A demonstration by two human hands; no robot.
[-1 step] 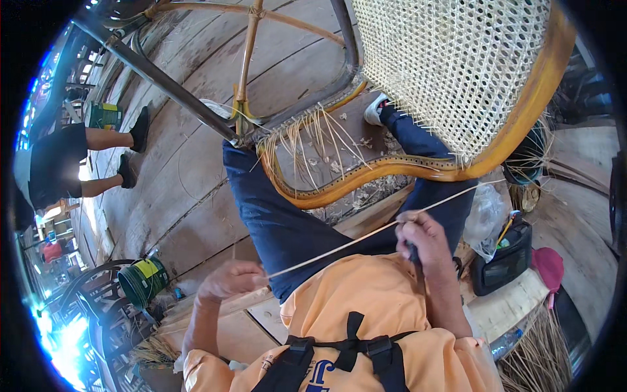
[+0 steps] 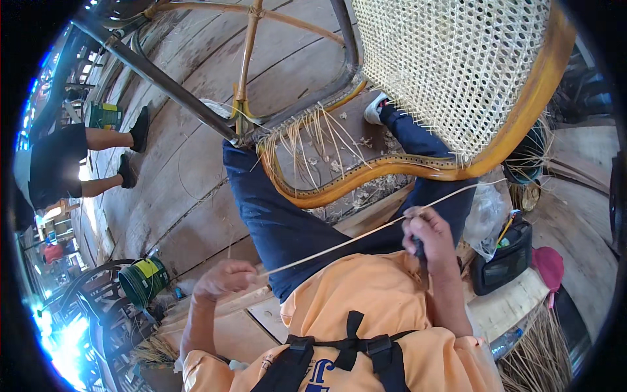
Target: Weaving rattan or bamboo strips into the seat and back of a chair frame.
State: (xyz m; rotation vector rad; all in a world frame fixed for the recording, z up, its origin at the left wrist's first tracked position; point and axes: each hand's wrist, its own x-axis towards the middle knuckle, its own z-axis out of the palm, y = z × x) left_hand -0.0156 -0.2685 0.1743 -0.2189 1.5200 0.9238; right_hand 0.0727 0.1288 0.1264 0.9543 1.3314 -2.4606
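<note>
Across the lap, a slender, pale cane strand [image 2: 346, 244] slants almost straight from the left hand [image 2: 227, 277], whose curled fingers pinch it near one end, past the right hand [image 2: 431, 236], its thumb and finger pinching, toward a clear plastic bag [image 2: 486, 219]. Just beyond, a glossy yellow-brown chair frame [image 2: 366, 175], drilled along its edge, crosses before the legs, bearing a woven cane panel [image 2: 457, 72], cut off above, and loose strands [image 2: 307, 134]. A dark object [image 2: 418, 246], partly hidden in the right hand, is unidentifiable.
</note>
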